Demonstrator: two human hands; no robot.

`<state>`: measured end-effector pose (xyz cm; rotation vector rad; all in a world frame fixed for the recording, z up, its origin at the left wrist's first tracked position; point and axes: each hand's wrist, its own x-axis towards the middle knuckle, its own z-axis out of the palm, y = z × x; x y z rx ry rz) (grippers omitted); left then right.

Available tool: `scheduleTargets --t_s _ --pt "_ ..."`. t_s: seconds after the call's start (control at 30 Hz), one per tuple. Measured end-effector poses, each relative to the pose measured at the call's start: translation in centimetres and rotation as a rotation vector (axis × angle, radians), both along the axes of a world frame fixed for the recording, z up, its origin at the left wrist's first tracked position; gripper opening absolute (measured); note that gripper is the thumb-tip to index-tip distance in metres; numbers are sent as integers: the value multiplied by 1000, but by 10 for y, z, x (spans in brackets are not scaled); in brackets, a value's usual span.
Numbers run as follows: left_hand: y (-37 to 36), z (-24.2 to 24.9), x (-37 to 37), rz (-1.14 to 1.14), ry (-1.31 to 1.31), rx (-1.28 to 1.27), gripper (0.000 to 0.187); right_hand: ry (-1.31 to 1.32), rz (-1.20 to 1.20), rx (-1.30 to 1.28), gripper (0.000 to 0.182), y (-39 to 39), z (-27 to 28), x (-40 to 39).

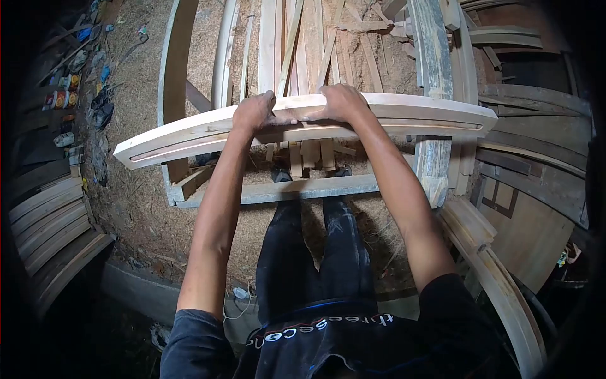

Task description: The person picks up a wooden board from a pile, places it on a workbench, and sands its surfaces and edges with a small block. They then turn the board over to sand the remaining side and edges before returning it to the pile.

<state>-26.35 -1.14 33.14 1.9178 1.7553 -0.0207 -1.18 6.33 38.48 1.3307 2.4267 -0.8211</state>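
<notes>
The weathered timber frame [436, 76] spans from eleven to two o'clock. Across it, at twelve, lies the pale curved board [404, 108], its left end reaching ten and its right end two. The board's curve is already formed and its long, narrow groove [435, 124] cut; the wood looks bare, so any coating seems left undone. Left hand [254, 112] and right hand [343, 104] clasp its far edge, thumbs pointing inward over the face.

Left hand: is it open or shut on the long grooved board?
Shut: the left hand is closed on the long grooved board, its fingers hooked over the far edge and its thumb along the near face.
</notes>
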Motion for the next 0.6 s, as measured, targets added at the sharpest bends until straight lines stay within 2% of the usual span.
scheduleTargets --t_s 0.13,0.17,0.27,0.33,0.4,0.6 --pt "7 -8 -3 15 19 -52 50 8 -20 -31 81 7 -3 -1" --pt "7 -10 -3 30 22 -36 44 0 -22 -30 81 10 -3 0" --pt "9 9 2 15 24 -74 41 -4 -10 -49 86 10 -3 -2" --pt "8 -1 0 15 35 -73 44 -17 -6 -45 86 11 -5 -2" --pt "9 -1 0 28 42 -51 59 -6 -10 -30 86 9 -7 -2" --pt "6 13 5 -3 63 -51 69 32 -26 -34 83 6 -2 -1"
